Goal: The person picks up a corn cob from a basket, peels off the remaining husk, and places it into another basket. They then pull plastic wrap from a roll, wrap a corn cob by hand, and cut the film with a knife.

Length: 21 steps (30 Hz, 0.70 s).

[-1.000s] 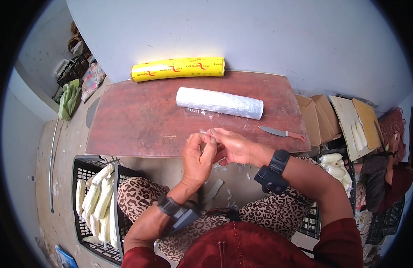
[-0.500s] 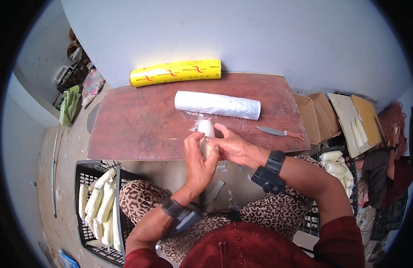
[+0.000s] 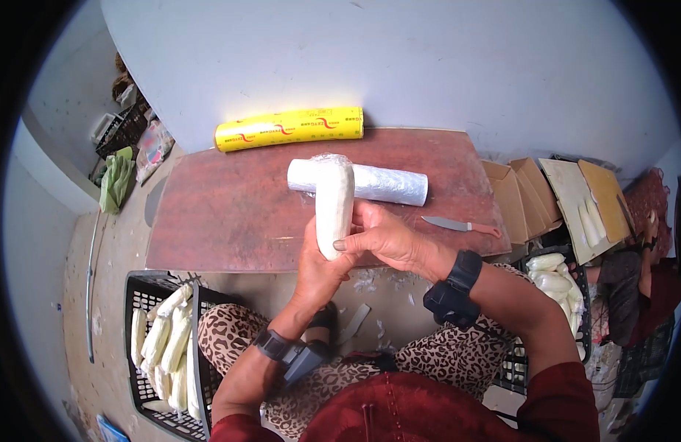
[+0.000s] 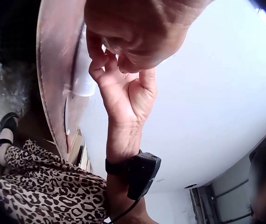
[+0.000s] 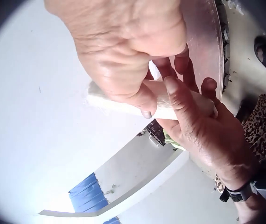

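Note:
A long white vegetable (image 3: 334,202), finely ribbed like an ear of corn, stands tilted up before me with its rounded end away from my body. Thin clear film (image 3: 331,158) shows crinkled at that far end. My left hand (image 3: 320,269) grips the lower end from the left and below. From the other side my right hand (image 3: 395,239) holds it, thumb across its near end and fingers behind. In the right wrist view the vegetable (image 5: 163,109) lies between both thumbs; in the left wrist view the hands mostly hide it.
A white film roll (image 3: 395,184) lies on the red-brown table (image 3: 222,206), a yellow printed roll (image 3: 289,129) behind it. The knife (image 3: 458,224) is at right. Crates of pale vegetables stand left (image 3: 163,346) and right (image 3: 554,280). Cardboard boxes (image 3: 506,195) sit beyond the table's right edge.
The white vegetable has come into sight and tipped upward, its far end now overlapping the film roll. My hands have shifted slightly down and spread around its lower end.

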Each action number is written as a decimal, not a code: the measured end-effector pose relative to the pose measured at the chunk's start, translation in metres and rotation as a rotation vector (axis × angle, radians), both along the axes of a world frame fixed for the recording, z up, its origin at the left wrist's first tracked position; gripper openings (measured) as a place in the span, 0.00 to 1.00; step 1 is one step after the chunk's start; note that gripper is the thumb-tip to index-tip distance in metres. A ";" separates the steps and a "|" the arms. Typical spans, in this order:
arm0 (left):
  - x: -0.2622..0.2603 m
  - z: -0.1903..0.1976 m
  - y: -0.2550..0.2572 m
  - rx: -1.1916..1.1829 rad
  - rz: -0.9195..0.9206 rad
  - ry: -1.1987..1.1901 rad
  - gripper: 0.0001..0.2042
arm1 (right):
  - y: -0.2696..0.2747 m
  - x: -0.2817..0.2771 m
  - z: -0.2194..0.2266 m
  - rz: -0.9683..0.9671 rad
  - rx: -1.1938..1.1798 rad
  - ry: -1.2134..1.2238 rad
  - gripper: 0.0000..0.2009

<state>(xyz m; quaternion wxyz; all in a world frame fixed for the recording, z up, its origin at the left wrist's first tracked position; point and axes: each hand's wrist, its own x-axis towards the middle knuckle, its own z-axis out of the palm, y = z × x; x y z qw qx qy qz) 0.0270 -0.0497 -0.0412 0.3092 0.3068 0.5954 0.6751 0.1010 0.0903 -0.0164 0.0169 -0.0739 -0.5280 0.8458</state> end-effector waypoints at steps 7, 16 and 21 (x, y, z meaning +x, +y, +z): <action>0.002 0.017 -0.005 -0.100 -0.011 0.027 0.23 | 0.006 0.003 0.013 -0.019 0.090 0.068 0.29; 0.003 -0.003 -0.003 -0.084 -0.041 0.217 0.24 | 0.019 0.005 0.012 -0.166 0.006 0.099 0.33; 0.001 0.008 -0.008 -0.062 -0.212 -0.144 0.24 | 0.014 0.009 0.020 -0.137 0.005 0.123 0.29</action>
